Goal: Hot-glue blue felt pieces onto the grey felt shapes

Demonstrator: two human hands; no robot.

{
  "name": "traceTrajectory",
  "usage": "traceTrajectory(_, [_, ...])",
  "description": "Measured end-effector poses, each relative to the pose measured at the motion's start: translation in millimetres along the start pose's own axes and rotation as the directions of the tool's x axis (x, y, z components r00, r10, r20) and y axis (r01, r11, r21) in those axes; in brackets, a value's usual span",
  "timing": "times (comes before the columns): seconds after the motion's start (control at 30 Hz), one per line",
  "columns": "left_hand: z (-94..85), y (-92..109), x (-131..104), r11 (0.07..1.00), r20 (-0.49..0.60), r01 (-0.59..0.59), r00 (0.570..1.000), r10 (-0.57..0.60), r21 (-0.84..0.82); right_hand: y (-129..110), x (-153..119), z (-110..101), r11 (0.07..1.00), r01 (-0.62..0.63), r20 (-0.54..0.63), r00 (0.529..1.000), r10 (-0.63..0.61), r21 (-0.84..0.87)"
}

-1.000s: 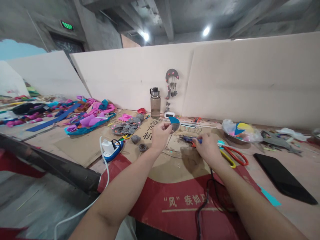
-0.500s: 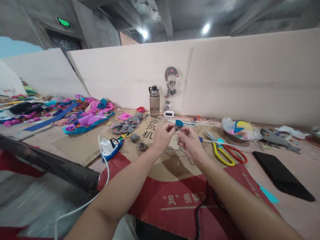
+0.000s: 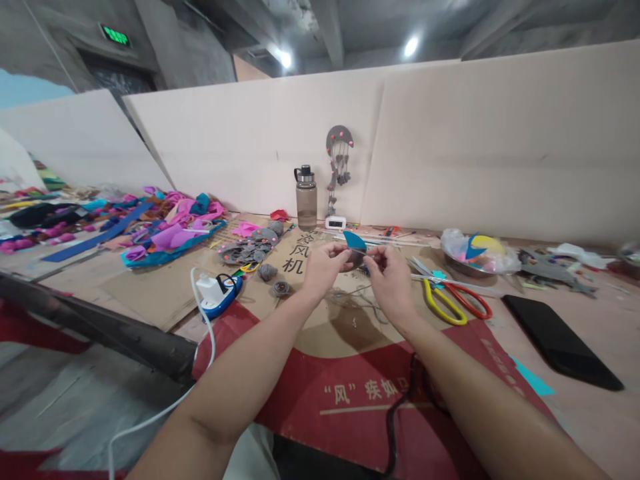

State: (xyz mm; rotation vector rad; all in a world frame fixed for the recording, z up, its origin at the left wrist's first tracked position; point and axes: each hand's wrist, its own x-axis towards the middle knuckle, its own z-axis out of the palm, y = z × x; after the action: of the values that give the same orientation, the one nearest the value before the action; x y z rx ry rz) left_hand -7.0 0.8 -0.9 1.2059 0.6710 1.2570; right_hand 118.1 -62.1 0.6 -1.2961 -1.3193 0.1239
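Note:
Over the cardboard, my left hand (image 3: 323,267) pinches a small piece of felt, with a blue part (image 3: 355,241) standing up and a grey part (image 3: 354,259) below it. My right hand (image 3: 391,280) is closed at the piece's right edge, its thumb and finger together; whatever thin item it grips there is too small to make out. Loose grey yarn (image 3: 373,307) lies on the cardboard beneath my hands.
Yellow and red-handled scissors (image 3: 444,300), a black phone (image 3: 560,340) and a metal bowl (image 3: 467,265) are at the right. A bottle (image 3: 307,203) stands behind. Grey felt pieces (image 3: 247,248), yarn balls (image 3: 267,272) and a blue power strip (image 3: 224,300) are left.
My right hand has moved slightly up and right, away from my left hand. More of the blue and grey felt now shows between them. The view has shifted slightly.

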Motion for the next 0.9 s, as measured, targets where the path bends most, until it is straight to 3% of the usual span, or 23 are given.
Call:
traceTrajectory(0.1, [0.3,0.4,-0.6,1.000,-0.008,0.012,1.000,-0.012,-0.001,2.1,0.4,-1.3,0.998,0.039,-0.003,0.999,-0.039,-0.059])
traceTrajectory(0.33, [1.3,1.1,-2.6,1.000,0.012,0.012,1.000,-0.011,-0.013,3.1,2.3,-6.4,0.998,0.002,-0.016,1.000,-0.003,-0.060])
traceTrajectory(0.6, [1.9,2.6,-4.2,1.000,0.029,0.028,0.999,-0.028,-0.011,11.0,7.0,-12.4,0.983,0.103,0.011,0.995,-0.102,-0.152])
traceTrajectory(0.9, [5.2,6.2,-6.9,0.998,0.029,0.051,0.998,-0.050,-0.046,13.1,9.0,-13.3,0.985,0.102,0.000,0.995,-0.103,-0.140])
